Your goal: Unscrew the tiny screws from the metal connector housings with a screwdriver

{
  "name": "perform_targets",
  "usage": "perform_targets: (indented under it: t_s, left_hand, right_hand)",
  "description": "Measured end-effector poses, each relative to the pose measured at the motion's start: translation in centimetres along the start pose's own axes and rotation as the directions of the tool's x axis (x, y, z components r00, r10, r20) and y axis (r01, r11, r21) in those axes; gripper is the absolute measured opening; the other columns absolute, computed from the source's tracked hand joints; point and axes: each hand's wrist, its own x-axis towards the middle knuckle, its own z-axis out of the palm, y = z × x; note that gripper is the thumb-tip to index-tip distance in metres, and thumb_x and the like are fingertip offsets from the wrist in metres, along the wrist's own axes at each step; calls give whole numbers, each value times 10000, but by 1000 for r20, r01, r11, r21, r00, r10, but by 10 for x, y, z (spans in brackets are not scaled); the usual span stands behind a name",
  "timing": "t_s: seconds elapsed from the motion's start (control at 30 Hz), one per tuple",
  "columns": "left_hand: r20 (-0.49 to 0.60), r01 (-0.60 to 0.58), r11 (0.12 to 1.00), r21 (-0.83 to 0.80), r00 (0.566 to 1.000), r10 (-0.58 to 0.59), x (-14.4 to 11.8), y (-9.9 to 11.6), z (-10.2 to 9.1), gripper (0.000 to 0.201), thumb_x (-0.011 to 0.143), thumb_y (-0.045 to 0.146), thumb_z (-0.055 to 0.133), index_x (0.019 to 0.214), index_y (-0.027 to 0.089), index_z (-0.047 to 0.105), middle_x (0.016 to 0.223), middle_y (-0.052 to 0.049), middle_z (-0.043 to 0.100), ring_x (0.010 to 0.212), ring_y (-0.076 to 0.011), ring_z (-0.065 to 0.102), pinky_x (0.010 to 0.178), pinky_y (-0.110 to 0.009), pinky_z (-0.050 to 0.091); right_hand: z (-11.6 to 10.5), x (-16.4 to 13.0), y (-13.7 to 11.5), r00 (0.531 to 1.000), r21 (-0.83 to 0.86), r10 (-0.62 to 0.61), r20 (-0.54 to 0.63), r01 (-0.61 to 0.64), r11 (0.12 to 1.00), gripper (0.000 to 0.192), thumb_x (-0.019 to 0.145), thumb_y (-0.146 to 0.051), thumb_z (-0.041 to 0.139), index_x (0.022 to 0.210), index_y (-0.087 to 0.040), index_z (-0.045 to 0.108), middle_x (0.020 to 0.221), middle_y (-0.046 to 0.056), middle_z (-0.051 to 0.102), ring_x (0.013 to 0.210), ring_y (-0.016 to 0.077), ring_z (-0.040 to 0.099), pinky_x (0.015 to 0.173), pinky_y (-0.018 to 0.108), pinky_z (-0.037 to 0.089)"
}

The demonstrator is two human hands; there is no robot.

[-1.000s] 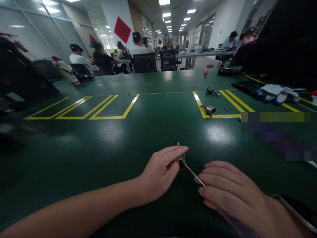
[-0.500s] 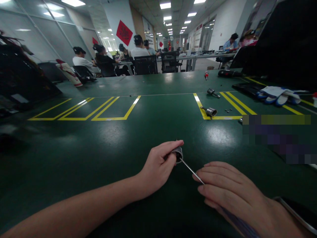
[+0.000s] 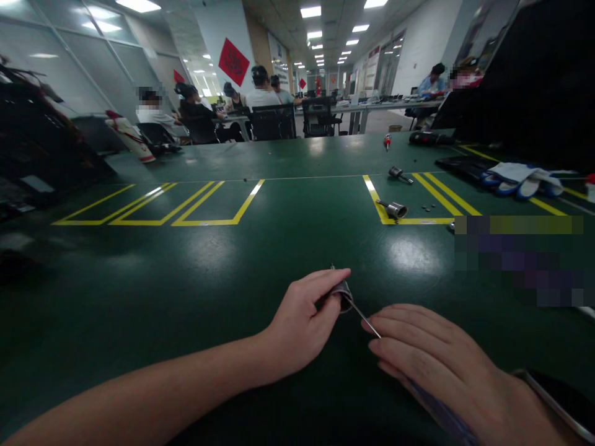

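My left hand is closed around a small grey metal cup-shaped part, with its open mouth turned toward my right hand. A thin stem pokes up behind the fingers. In my right hand is a screwdriver, its slim steel shaft running between the fingertips and its tip inside the cup's mouth. The screwdriver's purplish handle shows partly below the palm. What the tip touches inside the cup is hidden.
Two similar metal cup parts with stems lie beyond, near yellow tape lines, beside several small dark pieces. White-and-blue gloves and a red-tipped tool lie farther back. People sit at distant desks.
My left hand and the metal cup part have shifted slightly right and down, tilting the mouth lower. Less screwdriver shaft shows between the hands; my right hand has barely moved.
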Motion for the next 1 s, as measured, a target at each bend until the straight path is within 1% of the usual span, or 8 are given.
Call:
perform_targets:
  t_s: [0.4,0.53,0.63,0.73,0.8,0.87,0.93,1.0]
  left_hand:
    - [-8,-17,1000,-13,1000,17,1,2,0,304,824,132,453,1061,161,641,922,-60,671,828,-150,622,789,-299,516]
    - [12,65,982,-180,998,-64,4,0,-6,291,807,142,499,1071,154,619,984,-76,660,866,-164,628,790,-322,530]
    - [43,119,953,-280,993,-111,9,-8,-17,458,743,150,599,1195,169,526,1114,-87,621,936,-181,623,828,-347,530]
    - [-34,64,986,-156,997,-70,24,-23,-34,482,707,118,608,1179,179,530,1107,-74,618,973,-190,611,863,-359,512]
    - [-75,22,999,27,997,-20,39,-34,-47,439,707,127,606,1141,171,559,1070,-74,623,958,-203,606,839,-369,509]
    - [-139,-13,966,257,989,50,56,-44,-61,405,701,138,620,1104,167,588,995,-66,634,921,-212,596,825,-382,489]
    - [-178,-29,925,378,979,103,74,-52,-72,355,715,152,621,1069,160,603,959,-64,639,898,-212,585,815,-378,467]
    - [-192,-42,892,450,971,143,91,-60,-80,298,685,196,675,979,175,633,900,-45,648,871,-215,568,786,-367,450]
  right_hand:
    - [0,-4,-1,1000,-22,15,5,-15,1000,259,918,-185,395,1083,-135,588,1063,95,681,1053,193,600,902,351,509]
    - [-8,2,2,1000,38,-13,6,13,999,224,863,-167,506,1075,-147,574,1020,79,691,1006,181,620,895,312,509]
    - [-15,4,6,999,67,0,33,-2,998,288,834,-148,535,1121,-156,548,1052,80,674,1023,191,608,928,326,485]
    - [-19,9,11,993,153,57,101,-72,986,332,818,-114,529,1142,-187,536,1054,72,660,1006,190,606,897,321,494]
    - [-19,17,17,985,228,125,122,-150,962,295,825,-110,516,1099,-213,557,1009,55,662,959,178,611,842,304,506]
    - [-17,31,25,965,305,231,124,-258,917,213,844,-148,509,1025,-225,591,945,40,664,890,165,615,770,288,507]
    - [-14,48,36,915,392,371,159,-404,827,147,861,-226,510,959,-217,619,898,38,663,828,162,615,719,289,499]
    - [-7,68,49,846,502,495,199,-521,690,170,847,-328,533,891,-202,638,866,41,661,793,172,611,690,301,489]
